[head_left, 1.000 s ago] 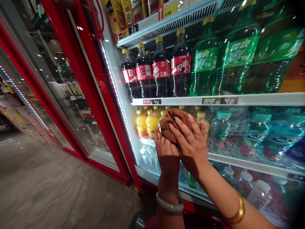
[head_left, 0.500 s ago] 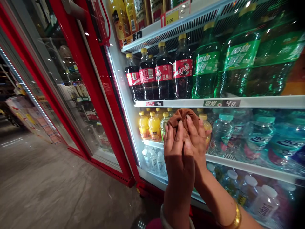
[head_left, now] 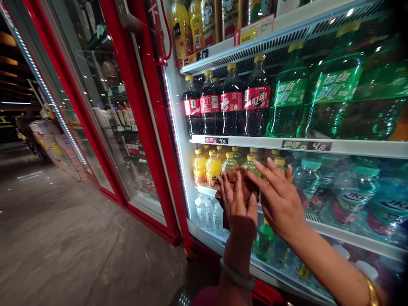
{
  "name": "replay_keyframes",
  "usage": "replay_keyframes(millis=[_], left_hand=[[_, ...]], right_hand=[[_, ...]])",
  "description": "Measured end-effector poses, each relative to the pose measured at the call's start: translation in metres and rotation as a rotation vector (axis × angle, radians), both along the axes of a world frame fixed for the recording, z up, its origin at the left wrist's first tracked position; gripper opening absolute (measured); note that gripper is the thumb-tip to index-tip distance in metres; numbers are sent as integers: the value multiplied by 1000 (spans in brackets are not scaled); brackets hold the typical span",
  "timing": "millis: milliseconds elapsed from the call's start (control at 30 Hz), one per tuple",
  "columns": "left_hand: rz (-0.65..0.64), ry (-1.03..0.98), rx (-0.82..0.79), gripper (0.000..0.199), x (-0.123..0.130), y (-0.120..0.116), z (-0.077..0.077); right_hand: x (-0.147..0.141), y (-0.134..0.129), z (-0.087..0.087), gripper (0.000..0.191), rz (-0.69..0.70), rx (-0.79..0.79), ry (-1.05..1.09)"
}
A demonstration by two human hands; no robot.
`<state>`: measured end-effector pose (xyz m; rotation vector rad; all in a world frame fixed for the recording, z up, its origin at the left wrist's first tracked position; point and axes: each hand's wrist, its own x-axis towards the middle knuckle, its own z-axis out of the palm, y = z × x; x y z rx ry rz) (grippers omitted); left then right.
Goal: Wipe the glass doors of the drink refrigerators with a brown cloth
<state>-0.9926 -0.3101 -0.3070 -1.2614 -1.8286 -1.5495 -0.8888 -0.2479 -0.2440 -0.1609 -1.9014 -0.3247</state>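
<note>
A crumpled brown cloth [head_left: 241,175] lies under my left hand [head_left: 238,202] in front of the drinks fridge. My left fingers are laid over the cloth, pressing it flat against what looks like the glass door. To the right, my right hand [head_left: 282,199] is open with its fingers spread and holds nothing. Its fingertips are beside the cloth's right edge; whether they touch it I cannot tell. A grey bangle [head_left: 236,274] circles my left wrist, and a gold bracelet [head_left: 371,293] is on my right forearm.
Cola bottles [head_left: 231,104] and green soda bottles [head_left: 334,93] stand on the shelf above my hands. Orange juice bottles [head_left: 213,169] and water bottles [head_left: 357,191] fill the shelf behind them. Left are a red door frame [head_left: 134,110] and the grey floor [head_left: 57,238].
My right hand has come off the cloth and moved right, spreading its fingers. My left hand stays on the cloth, which sits slightly lower. The view has shifted a little left.
</note>
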Motion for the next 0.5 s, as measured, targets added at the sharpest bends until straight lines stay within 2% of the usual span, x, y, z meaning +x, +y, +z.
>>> replay_keyframes(millis=[100,200,300,367,500], left_hand=[[133,29,58,71,6,9,-14],[160,-33,76,60,2,11,-20],[145,-84,93,58,-5,10,-14],[145,-44,112,59,-7,9,-6],[141,276,83,63,-21,1,6]], right_hand=[[-8,8,20,65,-152,83,-43],[-17,13,19,67,-208,141,-125],[-20,13,11,67,-227,177,-159],[-20,12,8,67,-237,178,-143],[-21,8,6,69,-223,148,-106]])
